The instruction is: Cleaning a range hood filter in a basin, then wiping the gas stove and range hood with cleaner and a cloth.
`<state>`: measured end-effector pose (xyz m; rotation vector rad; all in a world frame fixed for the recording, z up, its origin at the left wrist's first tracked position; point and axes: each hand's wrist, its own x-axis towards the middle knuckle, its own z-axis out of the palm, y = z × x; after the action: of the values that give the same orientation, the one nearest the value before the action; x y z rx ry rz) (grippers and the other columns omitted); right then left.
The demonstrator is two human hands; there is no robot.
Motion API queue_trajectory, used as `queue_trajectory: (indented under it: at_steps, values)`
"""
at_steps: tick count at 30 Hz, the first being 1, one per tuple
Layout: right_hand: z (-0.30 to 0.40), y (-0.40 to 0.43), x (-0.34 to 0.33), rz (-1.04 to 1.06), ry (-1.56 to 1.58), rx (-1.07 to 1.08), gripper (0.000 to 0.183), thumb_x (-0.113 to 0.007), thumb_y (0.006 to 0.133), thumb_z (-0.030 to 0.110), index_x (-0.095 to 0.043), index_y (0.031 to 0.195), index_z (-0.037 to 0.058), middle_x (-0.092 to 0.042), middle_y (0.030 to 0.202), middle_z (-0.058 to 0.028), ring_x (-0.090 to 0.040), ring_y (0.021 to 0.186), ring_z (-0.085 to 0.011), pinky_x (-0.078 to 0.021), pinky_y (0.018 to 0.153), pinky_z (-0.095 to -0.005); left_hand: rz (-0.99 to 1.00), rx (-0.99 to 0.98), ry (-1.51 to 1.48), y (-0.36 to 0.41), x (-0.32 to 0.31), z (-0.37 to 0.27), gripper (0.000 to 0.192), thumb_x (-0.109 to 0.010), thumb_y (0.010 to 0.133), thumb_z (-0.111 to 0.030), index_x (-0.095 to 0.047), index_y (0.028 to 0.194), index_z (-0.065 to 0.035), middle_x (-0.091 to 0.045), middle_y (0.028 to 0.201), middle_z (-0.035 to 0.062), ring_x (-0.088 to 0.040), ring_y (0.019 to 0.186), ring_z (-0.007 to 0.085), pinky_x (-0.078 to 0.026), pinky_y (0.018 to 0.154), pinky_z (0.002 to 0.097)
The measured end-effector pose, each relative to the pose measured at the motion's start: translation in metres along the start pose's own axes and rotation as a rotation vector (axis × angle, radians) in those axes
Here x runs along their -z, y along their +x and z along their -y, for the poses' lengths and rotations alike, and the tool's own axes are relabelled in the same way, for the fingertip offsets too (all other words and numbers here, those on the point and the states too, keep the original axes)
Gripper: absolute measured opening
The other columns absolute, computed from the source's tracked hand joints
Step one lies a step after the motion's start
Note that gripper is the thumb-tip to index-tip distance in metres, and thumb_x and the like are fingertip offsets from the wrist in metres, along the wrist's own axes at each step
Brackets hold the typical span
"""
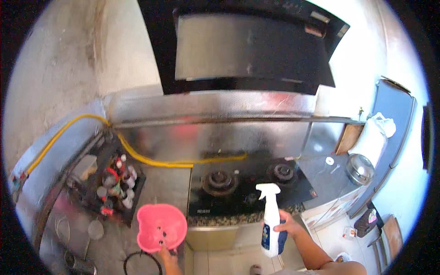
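Note:
My left hand (168, 259) grips the near rim of a pink plastic basin (163, 221) with an animal-shaped outline and a few dark spots inside. The basin is at the left counter, and whether it rests on it I cannot tell. In my right hand (289, 225) is a white trigger spray bottle (271, 213) with a dark blue label, held upright in front of the stove. Behind the bottle lies a black glass gas cooktop (240, 202) with a left burner (220, 180) and a right burner (283, 172).
A yellow gas hose (154, 162) runs along the back wall to the cooktop. Several seasoning bottles (118, 182) crowd the left corner. Overhead hangs a black range hood (240, 48). A lidded metal pot (361, 168) and a white sack (373, 134) stand right, near a blue refrigerator (392, 103).

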<state>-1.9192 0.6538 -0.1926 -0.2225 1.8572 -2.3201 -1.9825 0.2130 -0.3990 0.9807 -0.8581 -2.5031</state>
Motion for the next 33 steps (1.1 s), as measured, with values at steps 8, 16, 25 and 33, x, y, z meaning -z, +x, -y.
queue_trajectory:
  at_steps: [8,16,25,33]
  values:
    - [0.004,0.058,0.005,0.089,-0.014,-0.01,0.075,-0.076,0.057,0.022,-0.041,0.12,0.0023,-0.058,0.104,-0.0125,-0.056,0.096,-0.0219,-0.0397,0.089,-0.0365,0.035,-0.138,-0.074,-0.086,-0.069,-0.032,0.02,-0.057,0.076,-0.016,-0.054,0.094,-0.0096,-0.055,0.071,0.0005,-0.05,0.056,0.0131,-0.041,0.046,0.025]
    - [0.018,0.087,0.0,0.079,-0.271,0.317,0.065,-0.075,0.062,0.024,-0.044,0.114,0.0028,-0.055,0.102,-0.0071,-0.051,0.097,-0.0162,-0.0384,0.086,-0.0318,0.743,-0.24,0.872,-0.115,-0.03,0.047,0.025,-0.059,0.078,-0.021,-0.058,0.1,-0.0091,-0.056,0.067,0.0024,-0.05,0.051,0.0139,-0.039,0.044,0.0264]
    - [0.004,0.104,-0.013,-0.249,-0.436,0.568,0.073,-0.076,0.06,0.025,-0.041,0.119,0.0006,-0.053,0.106,-0.0127,-0.051,0.098,-0.0182,-0.0407,0.084,-0.0317,0.98,-0.948,1.124,-0.224,-0.211,0.087,0.072,-0.072,0.065,-0.025,-0.037,0.124,-0.0017,-0.051,0.107,0.019,-0.055,0.092,0.0301,-0.046,0.073,0.0382]
    - [-0.003,0.109,0.021,-0.45,-0.675,0.614,0.062,-0.071,0.058,0.026,-0.046,0.11,0.0042,-0.053,0.101,-0.0156,-0.054,0.09,-0.0295,-0.0435,0.077,-0.0377,0.881,-1.227,1.332,-0.219,-0.248,0.144,0.067,-0.064,0.071,-0.02,-0.029,0.125,-0.002,-0.052,0.098,0.021,-0.055,0.084,0.0372,-0.045,0.067,0.0454]
